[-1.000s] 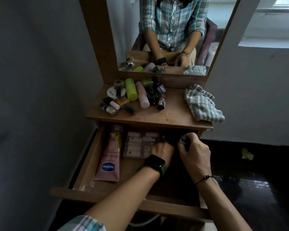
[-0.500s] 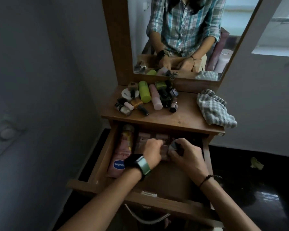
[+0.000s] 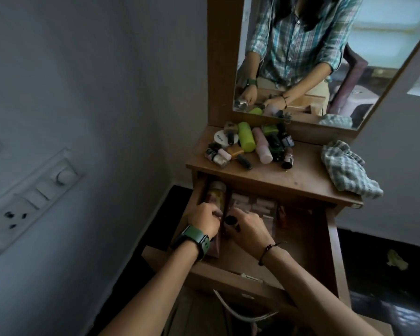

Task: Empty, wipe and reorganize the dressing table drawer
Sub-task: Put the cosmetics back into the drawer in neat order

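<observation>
Our left hand (image 3: 205,220) curls round the lotion tube (image 3: 215,197) along the drawer's (image 3: 335,253) left wall; our right hand (image 3: 246,226) pinches a small dark bottle (image 3: 229,219), probably gathering both to empty it.

Cosmetics (image 3: 252,146), cloth (image 3: 347,168) on tabletop (image 3: 296,175)

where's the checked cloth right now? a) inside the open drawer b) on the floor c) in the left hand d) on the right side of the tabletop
d: the checked cloth lies crumpled on the right side of the tabletop, above the open drawer, with neither hand on it.
</observation>
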`<act>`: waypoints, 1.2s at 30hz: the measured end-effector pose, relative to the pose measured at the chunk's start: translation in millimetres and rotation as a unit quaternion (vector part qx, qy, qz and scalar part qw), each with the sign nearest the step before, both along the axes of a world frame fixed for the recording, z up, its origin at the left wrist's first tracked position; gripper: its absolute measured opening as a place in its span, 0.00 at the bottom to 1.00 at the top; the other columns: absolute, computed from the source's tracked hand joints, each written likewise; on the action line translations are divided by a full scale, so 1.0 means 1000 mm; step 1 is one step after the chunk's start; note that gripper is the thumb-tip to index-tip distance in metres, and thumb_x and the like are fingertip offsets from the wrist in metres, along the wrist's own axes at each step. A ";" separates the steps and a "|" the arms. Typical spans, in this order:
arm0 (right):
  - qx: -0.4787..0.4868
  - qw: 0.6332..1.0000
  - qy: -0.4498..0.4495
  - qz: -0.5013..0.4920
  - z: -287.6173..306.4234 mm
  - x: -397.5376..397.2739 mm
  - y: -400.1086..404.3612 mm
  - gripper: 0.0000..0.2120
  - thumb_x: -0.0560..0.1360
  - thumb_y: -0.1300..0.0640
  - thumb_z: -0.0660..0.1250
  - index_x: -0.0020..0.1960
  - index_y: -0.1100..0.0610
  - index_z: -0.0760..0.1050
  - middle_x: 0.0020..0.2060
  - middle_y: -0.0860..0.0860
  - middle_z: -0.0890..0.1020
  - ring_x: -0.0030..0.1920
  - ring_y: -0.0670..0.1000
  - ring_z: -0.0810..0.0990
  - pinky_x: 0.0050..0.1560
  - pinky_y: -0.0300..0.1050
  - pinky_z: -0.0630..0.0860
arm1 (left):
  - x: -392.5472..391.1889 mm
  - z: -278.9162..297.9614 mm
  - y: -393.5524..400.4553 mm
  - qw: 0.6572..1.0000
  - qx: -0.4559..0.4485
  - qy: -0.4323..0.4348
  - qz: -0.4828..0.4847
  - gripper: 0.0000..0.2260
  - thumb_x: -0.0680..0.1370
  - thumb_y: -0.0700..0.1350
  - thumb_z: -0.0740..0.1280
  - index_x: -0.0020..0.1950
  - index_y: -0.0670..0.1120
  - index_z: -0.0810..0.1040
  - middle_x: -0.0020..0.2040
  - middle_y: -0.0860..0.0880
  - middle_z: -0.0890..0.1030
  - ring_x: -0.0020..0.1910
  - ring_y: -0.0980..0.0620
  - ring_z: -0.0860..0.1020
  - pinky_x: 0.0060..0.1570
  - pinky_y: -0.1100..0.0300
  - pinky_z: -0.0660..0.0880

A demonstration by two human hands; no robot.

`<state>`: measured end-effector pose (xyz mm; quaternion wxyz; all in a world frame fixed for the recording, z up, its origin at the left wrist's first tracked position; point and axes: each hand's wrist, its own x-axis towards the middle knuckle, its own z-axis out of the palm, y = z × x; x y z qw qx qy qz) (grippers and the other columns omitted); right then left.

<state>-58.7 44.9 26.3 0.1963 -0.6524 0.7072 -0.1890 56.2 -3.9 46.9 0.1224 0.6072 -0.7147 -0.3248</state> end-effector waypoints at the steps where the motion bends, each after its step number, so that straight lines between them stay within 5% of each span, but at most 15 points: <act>1: 0.003 1.000 0.009 0.002 0.000 0.000 0.001 0.12 0.74 0.57 0.64 0.56 0.58 0.73 0.52 0.57 0.79 0.51 0.59 0.78 0.48 0.50 0.74 | 0.000 -0.001 0.000 1.000 0.004 0.009 0.008 0.12 0.76 0.37 0.61 0.54 0.45 0.81 0.57 0.44 0.81 0.58 0.44 0.77 0.57 0.57 0.75; 8: 0.007 1.000 0.002 0.003 0.009 -0.001 0.010 0.20 0.75 0.57 0.63 0.66 0.56 0.65 0.60 0.53 0.74 0.57 0.55 0.75 0.50 0.43 0.71 | -0.001 0.002 0.001 0.999 -0.022 0.025 0.016 0.12 0.76 0.36 0.60 0.54 0.44 0.81 0.56 0.43 0.81 0.56 0.44 0.78 0.54 0.56 0.76; 11: -0.080 0.993 -0.044 -0.081 0.022 -0.016 0.019 0.12 0.74 0.58 0.65 0.57 0.57 0.73 0.48 0.49 0.77 0.47 0.49 0.76 0.40 0.32 0.68 | -0.003 0.002 -0.002 0.997 -0.017 0.076 0.016 0.09 0.76 0.37 0.61 0.46 0.46 0.80 0.48 0.43 0.83 0.49 0.44 0.81 0.51 0.53 0.79; 14: -0.196 0.959 -0.056 -0.197 0.046 -0.045 0.017 0.03 0.73 0.62 0.67 0.45 0.61 0.78 0.40 0.55 0.82 0.41 0.54 0.80 0.40 0.43 0.73 | -0.010 0.015 -0.007 0.990 -0.034 0.132 0.020 0.09 0.76 0.38 0.62 0.43 0.49 0.78 0.41 0.45 0.81 0.43 0.42 0.82 0.46 0.50 0.81; 16: -0.223 0.937 -0.050 -0.263 0.064 -0.070 0.002 0.06 0.73 0.62 0.66 0.44 0.64 0.79 0.41 0.60 0.83 0.44 0.59 0.80 0.44 0.49 0.74 | -0.014 0.033 -0.014 0.985 -0.097 0.136 0.045 0.08 0.77 0.38 0.62 0.47 0.46 0.80 0.46 0.45 0.82 0.46 0.44 0.81 0.46 0.59 0.77; 19: -0.156 0.931 -0.041 -0.328 0.084 -0.105 -0.038 0.12 0.73 0.54 0.65 0.48 0.63 0.79 0.46 0.61 0.83 0.50 0.61 0.80 0.44 0.48 0.71 | -0.014 0.058 -0.036 0.969 -0.192 0.113 0.102 0.10 0.78 0.36 0.60 0.55 0.42 0.79 0.55 0.43 0.80 0.54 0.44 0.77 0.47 0.60 0.69; 22: -0.043 0.942 -0.038 -0.331 0.090 -0.124 -0.071 0.18 0.72 0.49 0.64 0.49 0.64 0.78 0.48 0.63 0.82 0.50 0.62 0.79 0.40 0.44 0.67 | -0.012 0.066 -0.072 0.981 -0.139 0.073 0.117 0.13 0.79 0.40 0.59 0.63 0.42 0.73 0.62 0.41 0.77 0.61 0.42 0.74 0.56 0.55 0.70; 27: 0.046 0.944 -0.042 -0.324 0.101 -0.131 -0.091 0.15 0.72 0.53 0.68 0.50 0.65 0.76 0.44 0.60 0.81 0.44 0.59 0.78 0.38 0.45 0.70 | -0.024 0.064 -0.102 0.989 -0.128 -0.043 -0.056 0.18 0.75 0.33 0.60 0.64 0.42 0.73 0.65 0.39 0.73 0.65 0.39 0.70 0.65 0.50 0.68; 32: 0.074 0.945 -0.038 -0.317 0.107 -0.131 -0.085 0.10 0.71 0.54 0.70 0.46 0.60 0.76 0.36 0.56 0.76 0.40 0.56 0.75 0.30 0.42 0.68 | -0.020 0.063 -0.106 0.935 -0.245 -0.197 -0.166 0.18 0.76 0.36 0.62 0.66 0.43 0.70 0.67 0.39 0.67 0.65 0.39 0.66 0.63 0.50 0.66; 36: 0.057 0.950 -0.026 -0.305 0.104 -0.133 -0.078 0.15 0.69 0.52 0.71 0.49 0.63 0.78 0.38 0.57 0.77 0.40 0.56 0.75 0.30 0.42 0.68 | -0.014 0.058 -0.104 0.910 -0.280 -0.215 -0.216 0.18 0.77 0.38 0.60 0.68 0.45 0.69 0.67 0.41 0.67 0.65 0.42 0.66 0.63 0.53 0.67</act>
